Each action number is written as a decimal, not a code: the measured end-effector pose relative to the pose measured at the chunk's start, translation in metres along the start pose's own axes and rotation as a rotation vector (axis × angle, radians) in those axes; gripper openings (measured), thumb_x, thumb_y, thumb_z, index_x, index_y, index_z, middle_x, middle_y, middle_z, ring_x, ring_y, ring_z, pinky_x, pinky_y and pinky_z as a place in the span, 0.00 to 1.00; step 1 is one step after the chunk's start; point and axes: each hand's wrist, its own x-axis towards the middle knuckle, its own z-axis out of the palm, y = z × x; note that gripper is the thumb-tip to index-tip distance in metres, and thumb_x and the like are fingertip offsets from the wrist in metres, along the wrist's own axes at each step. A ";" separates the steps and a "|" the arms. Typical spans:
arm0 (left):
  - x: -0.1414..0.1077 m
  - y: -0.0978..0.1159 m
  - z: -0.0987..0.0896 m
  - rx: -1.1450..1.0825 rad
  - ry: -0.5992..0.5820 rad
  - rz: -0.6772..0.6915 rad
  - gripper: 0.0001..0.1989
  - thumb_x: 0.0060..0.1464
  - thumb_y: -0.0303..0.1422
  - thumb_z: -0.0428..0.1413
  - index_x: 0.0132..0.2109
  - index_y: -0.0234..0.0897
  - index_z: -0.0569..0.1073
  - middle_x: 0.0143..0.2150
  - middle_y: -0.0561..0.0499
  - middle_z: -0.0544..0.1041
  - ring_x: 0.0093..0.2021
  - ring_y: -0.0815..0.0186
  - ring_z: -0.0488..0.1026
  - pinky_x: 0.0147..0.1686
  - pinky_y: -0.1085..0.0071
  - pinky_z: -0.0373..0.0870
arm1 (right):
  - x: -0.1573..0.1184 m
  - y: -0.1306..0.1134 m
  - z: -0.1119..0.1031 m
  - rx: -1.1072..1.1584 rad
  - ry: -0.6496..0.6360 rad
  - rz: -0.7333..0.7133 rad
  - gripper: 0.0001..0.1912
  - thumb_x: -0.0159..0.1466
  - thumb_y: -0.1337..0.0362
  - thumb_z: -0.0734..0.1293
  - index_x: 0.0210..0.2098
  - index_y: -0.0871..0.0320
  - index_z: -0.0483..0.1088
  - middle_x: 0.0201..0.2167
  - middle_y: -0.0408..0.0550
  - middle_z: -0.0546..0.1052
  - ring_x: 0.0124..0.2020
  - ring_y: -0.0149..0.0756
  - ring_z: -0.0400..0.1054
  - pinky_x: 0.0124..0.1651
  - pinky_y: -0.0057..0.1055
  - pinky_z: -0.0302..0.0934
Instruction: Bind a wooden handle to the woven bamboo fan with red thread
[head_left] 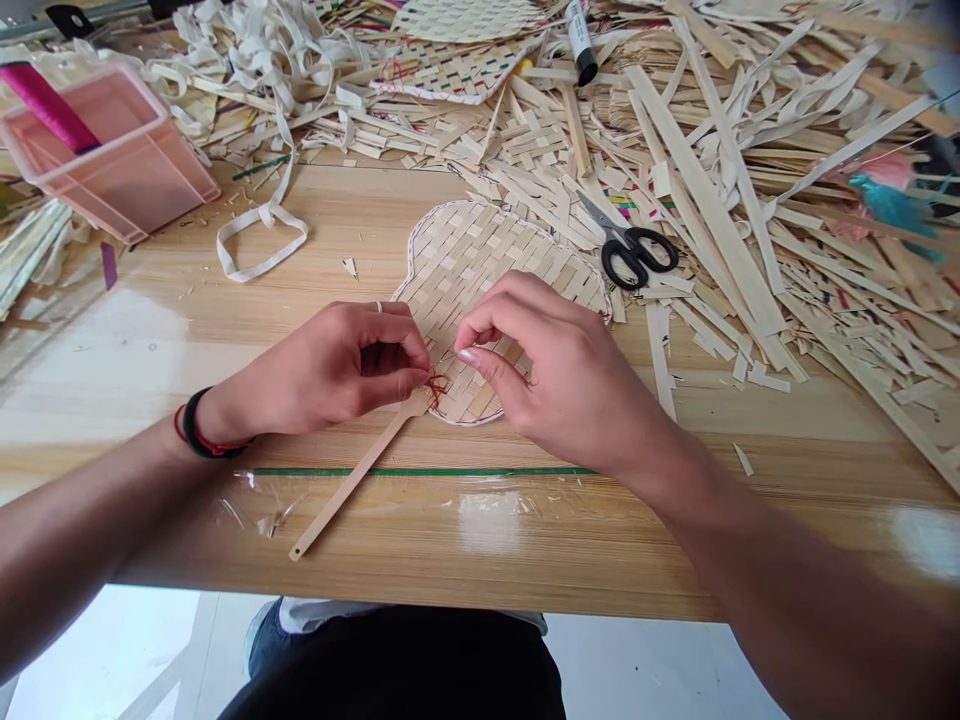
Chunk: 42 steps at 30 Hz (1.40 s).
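Note:
A woven bamboo-strip fan [457, 250] with a stitched edge lies flat on the table, its flat wooden handle [345, 488] pointing toward me and to the left. Where the handle meets the fan there is a small tangle of red thread [438, 392]. My left hand [352, 360] is closed in a pinch on this thread, thumb against forefinger. Just right of it, above the woven face, my right hand [555, 360] also pinches thumb and forefinger together. Whatever is between those right fingertips is too small to make out.
Black-handled scissors [637, 258] lie right of the fan, beside heaped bamboo strips [720, 200]. A pink plastic bin [142, 170] stands at the left, near a looped white band [262, 265]. Behind are another woven piece [457, 75] and a glue stick [580, 40].

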 end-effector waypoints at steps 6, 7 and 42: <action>0.001 0.001 -0.001 0.031 0.001 0.002 0.05 0.64 0.28 0.59 0.39 0.36 0.81 0.36 0.52 0.78 0.33 0.71 0.73 0.36 0.73 0.68 | 0.001 -0.002 -0.002 -0.010 -0.057 0.000 0.14 0.67 0.80 0.61 0.36 0.54 0.67 0.38 0.48 0.72 0.44 0.43 0.70 0.45 0.40 0.63; 0.001 0.001 -0.001 0.038 0.000 0.001 0.05 0.64 0.29 0.59 0.39 0.36 0.80 0.36 0.52 0.78 0.33 0.70 0.72 0.36 0.73 0.68 | 0.002 -0.003 -0.003 -0.018 -0.064 0.002 0.14 0.67 0.80 0.61 0.36 0.54 0.67 0.37 0.48 0.72 0.44 0.43 0.69 0.45 0.40 0.63; 0.000 -0.001 0.004 0.054 0.034 0.009 0.03 0.62 0.28 0.61 0.40 0.36 0.81 0.35 0.51 0.79 0.31 0.70 0.71 0.32 0.74 0.67 | 0.000 0.000 0.000 0.067 -0.182 0.065 0.13 0.68 0.81 0.62 0.36 0.57 0.70 0.39 0.47 0.73 0.38 0.36 0.69 0.40 0.33 0.60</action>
